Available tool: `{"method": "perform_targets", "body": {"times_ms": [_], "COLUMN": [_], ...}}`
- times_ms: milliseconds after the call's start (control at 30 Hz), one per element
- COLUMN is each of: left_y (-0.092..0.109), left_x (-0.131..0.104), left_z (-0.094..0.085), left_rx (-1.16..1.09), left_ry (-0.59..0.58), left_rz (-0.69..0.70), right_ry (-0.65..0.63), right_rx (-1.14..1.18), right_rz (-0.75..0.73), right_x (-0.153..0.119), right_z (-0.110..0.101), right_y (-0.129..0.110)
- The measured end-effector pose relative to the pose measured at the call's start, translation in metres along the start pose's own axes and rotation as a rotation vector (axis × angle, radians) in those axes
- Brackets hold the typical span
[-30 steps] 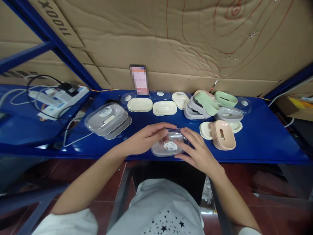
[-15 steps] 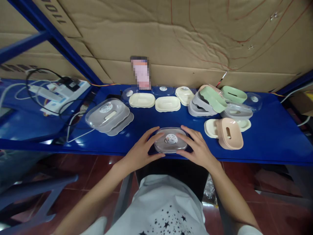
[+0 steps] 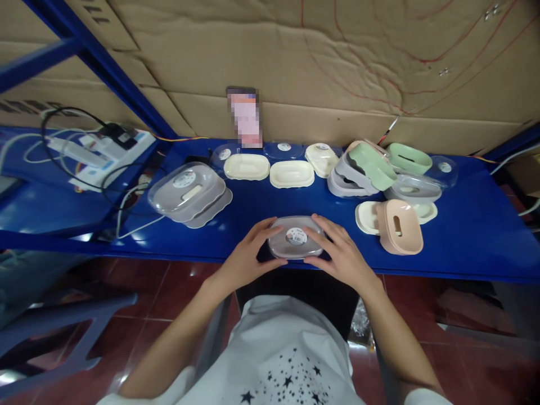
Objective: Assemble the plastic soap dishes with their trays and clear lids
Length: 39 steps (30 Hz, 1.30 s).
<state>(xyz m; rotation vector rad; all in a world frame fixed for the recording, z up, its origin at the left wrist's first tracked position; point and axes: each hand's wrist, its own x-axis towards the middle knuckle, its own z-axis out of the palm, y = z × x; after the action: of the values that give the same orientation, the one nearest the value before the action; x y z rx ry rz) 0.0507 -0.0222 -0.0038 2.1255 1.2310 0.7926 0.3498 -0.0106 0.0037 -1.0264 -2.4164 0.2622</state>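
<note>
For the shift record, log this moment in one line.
Left hand: spans left end of clear-lidded grey box; right hand: spans its right end; nearby: peach box at right, grey stack at left; behind: cream trays

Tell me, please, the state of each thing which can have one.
Left hand, touching one end of the front grey box.
Right hand, touching its other end.
Front grey box, under a clear lid; full closure unclear.
Left grey box, lidded, resting on another grey piece.
Phone, lit, leaning against cardboard.
Two cream trays, lying flat.
Peach box, no clear lid on it.
Green piece, tilted over grey pieces.
</note>
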Motion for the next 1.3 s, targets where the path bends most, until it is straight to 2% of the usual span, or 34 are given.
{"method": "perform_targets", "body": {"times_ms": [333,467,633,767,967,1167,1300], "left_y": [0.004,0.002,-0.004,-0.010,-0.024,-0.037,-0.028], "left_x": [0.002,-0.002,-0.022,-0.045,-0.058,-0.054,-0.055], "left_z": [0.000,-0.003,-0.018,-0.031,-0.033,-0.029,-0.028], "left_rx": [-0.010,0.042,0.187,0.274,0.257,0.287,0.360], "left_ry": [0.041,0.091,0.290,0.456,0.646,0.738,0.761], "left_rz": [-0.034,-0.056,-0.143,-0.232,-0.464,-0.395,-0.334], "right_ry": [-0.091,-0.109,-0.096,-0.090,-0.088,-0.085,-0.004], "right_rx": [0.007,0.065,0.182,0.111,0.074,0.092,0.091], "right_rz": [0.054,0.156,0.218,0.234,0.250,0.244,0.186], "right_x": [0.004,0.005,0.004,0.006,0.005,0.004,0.003], "right_z": [0.002,0.005,0.005,0.004,0.005,0.004,0.002], "right_y": [-0.004,-0.001,0.002,-0.003,-0.005,-0.003,-0.001]}}
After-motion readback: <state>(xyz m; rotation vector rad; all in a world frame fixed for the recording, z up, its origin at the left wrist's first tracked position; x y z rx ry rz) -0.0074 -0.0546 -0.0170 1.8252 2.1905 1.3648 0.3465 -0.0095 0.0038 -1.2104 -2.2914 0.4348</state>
